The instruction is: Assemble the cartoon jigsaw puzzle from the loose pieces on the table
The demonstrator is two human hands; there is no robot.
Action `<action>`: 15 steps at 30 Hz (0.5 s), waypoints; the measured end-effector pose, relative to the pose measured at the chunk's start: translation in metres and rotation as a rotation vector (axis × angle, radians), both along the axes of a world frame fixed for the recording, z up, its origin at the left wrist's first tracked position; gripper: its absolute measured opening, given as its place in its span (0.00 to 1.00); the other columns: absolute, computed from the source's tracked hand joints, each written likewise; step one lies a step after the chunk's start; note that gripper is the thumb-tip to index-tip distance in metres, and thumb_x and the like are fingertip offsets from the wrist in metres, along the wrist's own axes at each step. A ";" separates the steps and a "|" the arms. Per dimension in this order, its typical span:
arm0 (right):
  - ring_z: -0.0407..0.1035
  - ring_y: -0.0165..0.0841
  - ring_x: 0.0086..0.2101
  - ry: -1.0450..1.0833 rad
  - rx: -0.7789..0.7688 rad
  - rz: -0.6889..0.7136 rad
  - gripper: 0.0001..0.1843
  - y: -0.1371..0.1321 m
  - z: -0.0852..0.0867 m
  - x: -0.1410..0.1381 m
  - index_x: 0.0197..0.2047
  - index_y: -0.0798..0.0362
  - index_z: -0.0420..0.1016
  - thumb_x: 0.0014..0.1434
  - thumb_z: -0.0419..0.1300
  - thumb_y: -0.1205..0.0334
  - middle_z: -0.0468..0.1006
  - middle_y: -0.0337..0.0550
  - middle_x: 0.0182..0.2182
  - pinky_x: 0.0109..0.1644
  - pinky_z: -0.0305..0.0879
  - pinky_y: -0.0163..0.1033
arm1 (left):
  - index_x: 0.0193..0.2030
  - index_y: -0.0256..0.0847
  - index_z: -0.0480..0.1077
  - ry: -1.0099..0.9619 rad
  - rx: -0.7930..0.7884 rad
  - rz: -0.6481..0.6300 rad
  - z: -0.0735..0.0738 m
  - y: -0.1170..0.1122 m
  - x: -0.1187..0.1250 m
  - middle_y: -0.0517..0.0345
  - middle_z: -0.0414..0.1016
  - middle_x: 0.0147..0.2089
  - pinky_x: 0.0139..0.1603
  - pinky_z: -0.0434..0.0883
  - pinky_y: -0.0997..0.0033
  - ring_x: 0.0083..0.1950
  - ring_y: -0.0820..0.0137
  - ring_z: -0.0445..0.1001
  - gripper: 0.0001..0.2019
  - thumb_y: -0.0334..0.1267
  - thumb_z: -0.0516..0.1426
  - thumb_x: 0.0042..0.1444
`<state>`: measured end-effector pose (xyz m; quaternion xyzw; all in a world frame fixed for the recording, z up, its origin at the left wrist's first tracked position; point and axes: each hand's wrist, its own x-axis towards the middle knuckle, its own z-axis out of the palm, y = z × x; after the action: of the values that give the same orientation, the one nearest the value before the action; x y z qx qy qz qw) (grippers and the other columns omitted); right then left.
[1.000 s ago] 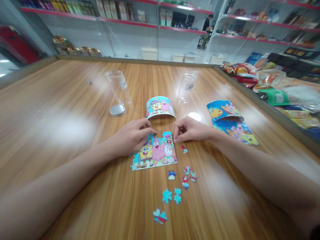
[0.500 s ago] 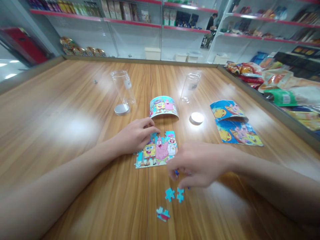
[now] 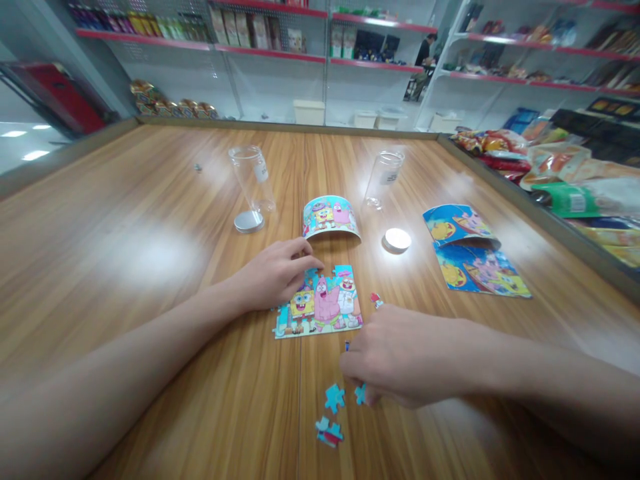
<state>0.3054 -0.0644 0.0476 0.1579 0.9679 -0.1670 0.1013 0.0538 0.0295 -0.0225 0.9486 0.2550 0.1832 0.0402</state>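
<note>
A partly joined cartoon jigsaw puzzle [image 3: 327, 303] lies flat on the wooden table. My left hand [image 3: 277, 273] rests at its upper left, fingers bent and holding it against the table; that corner is covered. Low over the table to the right of the puzzle's lower edge is my right hand [image 3: 395, 360], its fingertips closed on a light blue puzzle piece [image 3: 359, 395], mostly hidden. Beside that piece lies a blue puzzle piece [image 3: 335, 398], with a blue and red piece [image 3: 329, 432] nearer me. Past the right knuckles sits a red and white piece [image 3: 376, 300].
Behind the puzzle stands a curved picture card [image 3: 331, 217]. Two clear plastic tubes [image 3: 253, 180] and round lids [image 3: 397, 240] stand further back. Blue picture sheets [image 3: 480, 267] lie at right. Snack packets [image 3: 560, 167] border the table's right edge; shelves line the back.
My right hand has moved down toward me onto the light blue piece, uncovering the red and white piece. My left hand stays on the puzzle. The view has shifted slightly.
</note>
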 end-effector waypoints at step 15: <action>0.72 0.28 0.37 0.720 -0.099 -0.390 0.05 0.066 -0.046 0.006 0.42 0.54 0.77 0.64 0.59 0.68 0.79 0.41 0.37 0.43 0.68 0.36 | 0.53 0.39 0.72 -0.008 0.015 -0.009 0.000 -0.001 0.001 0.47 0.68 0.48 0.47 0.72 0.63 0.47 0.65 0.71 0.17 0.27 0.51 0.59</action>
<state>0.3111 0.0013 0.0013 0.2647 0.8844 -0.2740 -0.2698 0.0545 0.0288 -0.0222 0.9492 0.2491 0.1888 0.0350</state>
